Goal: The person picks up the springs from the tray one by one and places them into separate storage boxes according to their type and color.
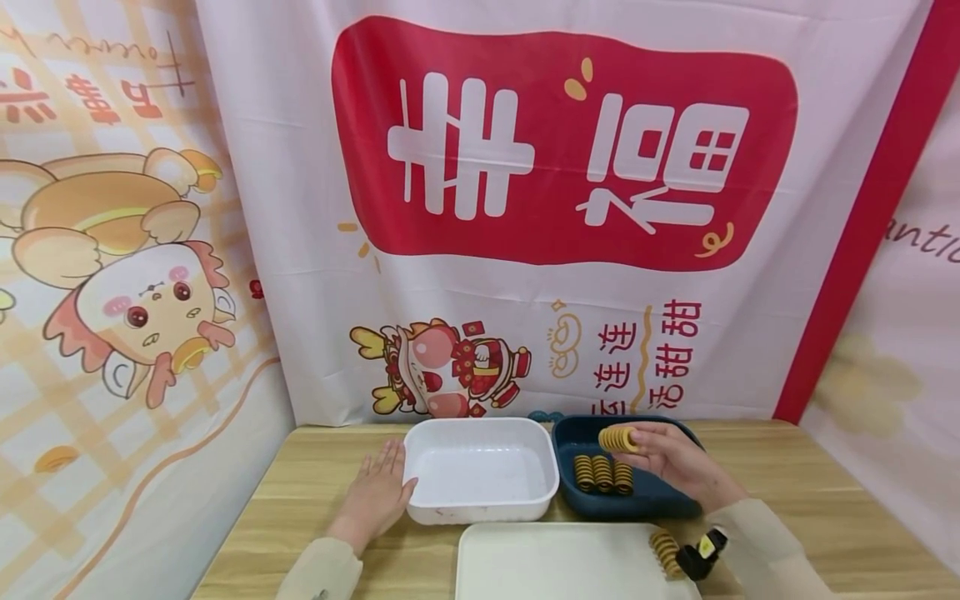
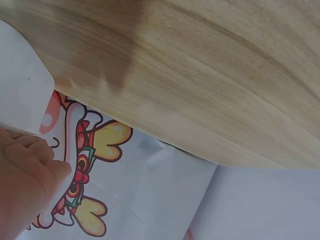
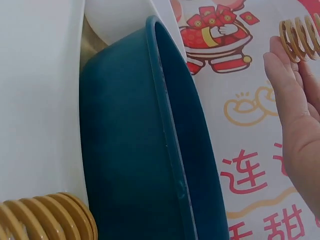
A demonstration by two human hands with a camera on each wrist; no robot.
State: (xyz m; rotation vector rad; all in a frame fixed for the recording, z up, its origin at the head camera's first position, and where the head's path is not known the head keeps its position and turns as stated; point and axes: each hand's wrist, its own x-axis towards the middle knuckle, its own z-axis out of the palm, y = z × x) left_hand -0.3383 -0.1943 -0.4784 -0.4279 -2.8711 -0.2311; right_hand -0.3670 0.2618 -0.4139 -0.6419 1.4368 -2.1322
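Note:
A yellow coil spring [image 1: 617, 439] is pinched at one end by my right hand [image 1: 672, 460], above the dark blue bin [image 1: 652, 503]. The right wrist view also shows that spring [image 3: 300, 37] at the fingertips of the right hand [image 3: 295, 110]. Three more yellow springs [image 1: 603, 473] lie side by side in the bin's left part. My left hand [image 1: 380, 490] rests with straight fingers against the left side of a white bin [image 1: 480, 510]. In the left wrist view only part of the left hand [image 2: 27, 172] shows, beside the white bin's wall [image 2: 22, 80].
In front of the bins lies a cream tray [image 1: 555, 562], with another yellow spring [image 1: 665, 552] at its right end. All stand on a wood-grain table [image 1: 300, 492]. A printed cloth [image 1: 300, 250] hangs right behind the bins.

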